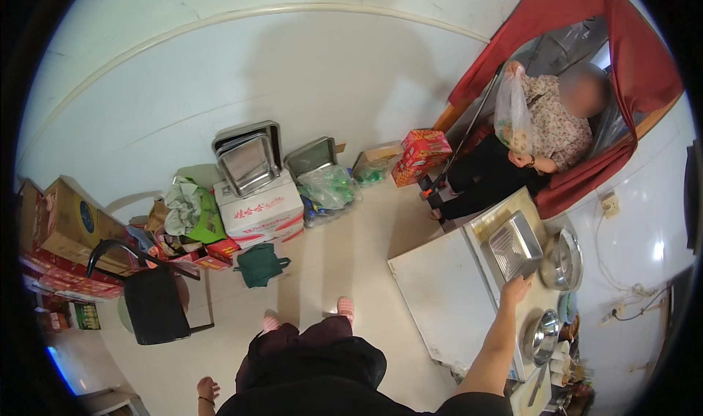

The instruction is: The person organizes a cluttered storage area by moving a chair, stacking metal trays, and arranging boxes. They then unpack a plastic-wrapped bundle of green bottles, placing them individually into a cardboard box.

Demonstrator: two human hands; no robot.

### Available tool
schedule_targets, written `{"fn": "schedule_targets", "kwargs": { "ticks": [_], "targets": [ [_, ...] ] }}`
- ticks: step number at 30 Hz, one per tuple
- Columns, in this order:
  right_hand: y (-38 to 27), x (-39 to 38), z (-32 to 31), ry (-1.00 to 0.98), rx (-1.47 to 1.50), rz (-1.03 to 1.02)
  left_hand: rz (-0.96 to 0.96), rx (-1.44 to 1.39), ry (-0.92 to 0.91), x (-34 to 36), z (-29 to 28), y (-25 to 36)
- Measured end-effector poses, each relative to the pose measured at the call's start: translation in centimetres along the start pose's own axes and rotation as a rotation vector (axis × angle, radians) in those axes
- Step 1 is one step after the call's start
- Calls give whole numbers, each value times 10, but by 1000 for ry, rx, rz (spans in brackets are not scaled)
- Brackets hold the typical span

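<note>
My right hand [518,289] reaches out to the right and grips the near edge of a rectangular metal tray [518,244]. The tray has ridges along one side and sits on the pale top of a white cabinet or chest [443,291]. Round steel bowls [542,337] stand close to that hand. Down at my left side hangs my left hand [208,389], fingers loosely apart, with nothing visible in it and a band on the wrist.
A person [560,123] in the red-curtained doorway [619,42] holds a clear plastic bag [514,116]. Stacked metal trays [249,160] rest on cartons [263,211] along the wall. A black chair [155,306] stands left, and a dark green bag [261,264] lies on the floor.
</note>
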State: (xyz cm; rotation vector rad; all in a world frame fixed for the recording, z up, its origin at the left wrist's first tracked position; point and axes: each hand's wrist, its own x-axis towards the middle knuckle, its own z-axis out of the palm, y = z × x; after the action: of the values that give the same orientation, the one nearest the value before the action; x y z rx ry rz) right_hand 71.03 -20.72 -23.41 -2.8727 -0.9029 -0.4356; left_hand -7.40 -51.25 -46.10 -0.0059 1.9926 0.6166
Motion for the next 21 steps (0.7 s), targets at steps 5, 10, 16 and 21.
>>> {"fn": "schedule_targets", "kwargs": {
  "ticks": [5,10,16,21],
  "targets": [
    [-30,-83,16,25,-25,-191,-127,73,-36,11,-56,-56],
    [-34,-183,62,-369,-43,-329,-94,41,-63,26,-75,-53],
    [-31,-233,86,-720,-64,-445,34,-59,-77,37,-71,-20],
    [-53,-227,77,-665,-88,-542,11,-113,-21,29,-67,-24]
  ]
}}
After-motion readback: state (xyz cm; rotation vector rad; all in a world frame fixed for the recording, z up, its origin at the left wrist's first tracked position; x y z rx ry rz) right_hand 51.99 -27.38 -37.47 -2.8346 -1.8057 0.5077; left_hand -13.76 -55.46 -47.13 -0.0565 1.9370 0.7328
